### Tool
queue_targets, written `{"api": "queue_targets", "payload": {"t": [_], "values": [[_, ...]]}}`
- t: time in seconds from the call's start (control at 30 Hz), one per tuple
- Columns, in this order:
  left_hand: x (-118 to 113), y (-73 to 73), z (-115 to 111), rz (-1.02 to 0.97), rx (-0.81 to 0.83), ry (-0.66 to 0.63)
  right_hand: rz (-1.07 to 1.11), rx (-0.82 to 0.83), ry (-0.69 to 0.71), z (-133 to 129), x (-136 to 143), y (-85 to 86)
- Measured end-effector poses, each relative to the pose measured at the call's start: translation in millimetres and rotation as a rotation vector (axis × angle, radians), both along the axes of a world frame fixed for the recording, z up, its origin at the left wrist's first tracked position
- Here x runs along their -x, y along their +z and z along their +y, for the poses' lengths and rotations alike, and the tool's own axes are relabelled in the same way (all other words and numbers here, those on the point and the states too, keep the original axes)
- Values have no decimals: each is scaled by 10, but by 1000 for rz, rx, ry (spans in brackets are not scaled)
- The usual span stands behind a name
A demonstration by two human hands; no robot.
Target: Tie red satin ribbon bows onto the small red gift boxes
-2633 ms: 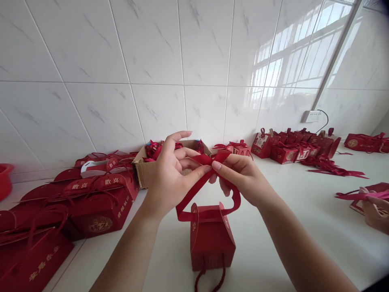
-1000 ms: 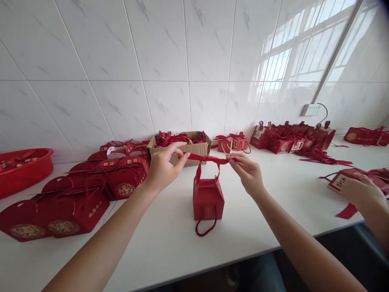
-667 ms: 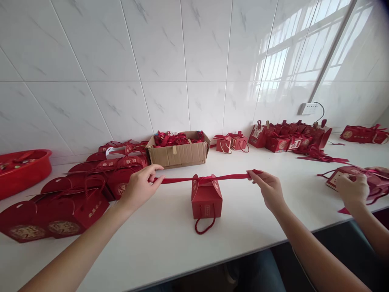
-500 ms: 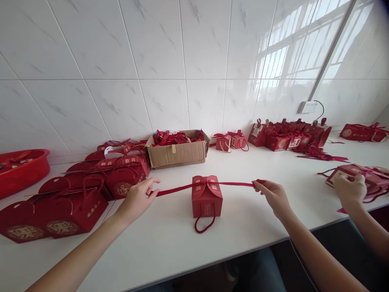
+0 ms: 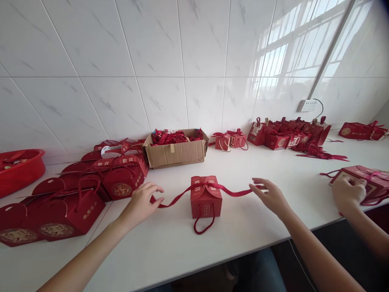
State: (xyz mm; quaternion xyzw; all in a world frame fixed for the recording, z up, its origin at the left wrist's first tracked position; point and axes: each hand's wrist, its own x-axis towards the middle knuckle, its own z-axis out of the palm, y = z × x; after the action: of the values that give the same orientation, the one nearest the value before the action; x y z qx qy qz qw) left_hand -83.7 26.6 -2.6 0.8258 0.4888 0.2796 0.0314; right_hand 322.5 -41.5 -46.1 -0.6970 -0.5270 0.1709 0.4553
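A small red gift box (image 5: 206,205) stands upright on the white table, with a twisted cord handle hanging down its front. A red ribbon (image 5: 179,197) runs across the top of the box and sags on both sides. Left of the box, my left hand (image 5: 145,202) loosely holds one ribbon end between thumb and fingers, with a gap showing between the fingertips. On the right, my right hand (image 5: 272,198) keeps the other end in a loose grip, fingers slightly spread. Neither hand touches the box.
Larger red boxes (image 5: 71,207) crowd the left, beside a red basin (image 5: 22,170). A cardboard carton (image 5: 176,155) of ribbons stands by the wall. More small boxes (image 5: 276,142) and loose ribbons (image 5: 317,152) lie back right. Another person's hand (image 5: 349,192) holds a red box (image 5: 373,184).
The ribbon was pulled straight and taut; now it droops on both sides. The fingers of both my hands have loosened, and the view has shifted slightly.
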Motion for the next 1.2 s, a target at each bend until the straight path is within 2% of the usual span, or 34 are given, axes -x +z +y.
{"api": "queue_targets", "payload": {"t": [0.07,0.1,0.17,0.27,0.33,0.4,0.63,0.8,0.87,1.0,1.1,1.2], "values": [[-185,85,-29,-74,-25,-18,-74,-134,-19,41,137,132],[-301,127,-50,-131,-11,-33,-104,-192,14,64,230,210],[-550,198,-95,-248,82,-83,-137,-250,232,114,447,360],[-864,246,-136,-369,246,-143,-175,-220,596,207,752,505],[-989,235,-136,-410,304,-165,-180,-182,732,273,883,528],[-1048,202,-122,-423,320,-181,-156,-158,790,326,946,512],[-1066,96,-107,-471,320,-247,-87,-177,796,372,982,449],[-1064,45,-116,-595,413,-158,10,-209,726,342,920,384],[-1056,29,-115,-628,482,-113,104,-159,660,314,854,336],[-1042,23,-120,-633,561,-51,327,66,585,268,753,271],[-1037,36,-125,-672,650,-54,465,155,593,276,738,274],[-1028,46,-119,-716,755,-92,507,229,628,315,738,293]]}}
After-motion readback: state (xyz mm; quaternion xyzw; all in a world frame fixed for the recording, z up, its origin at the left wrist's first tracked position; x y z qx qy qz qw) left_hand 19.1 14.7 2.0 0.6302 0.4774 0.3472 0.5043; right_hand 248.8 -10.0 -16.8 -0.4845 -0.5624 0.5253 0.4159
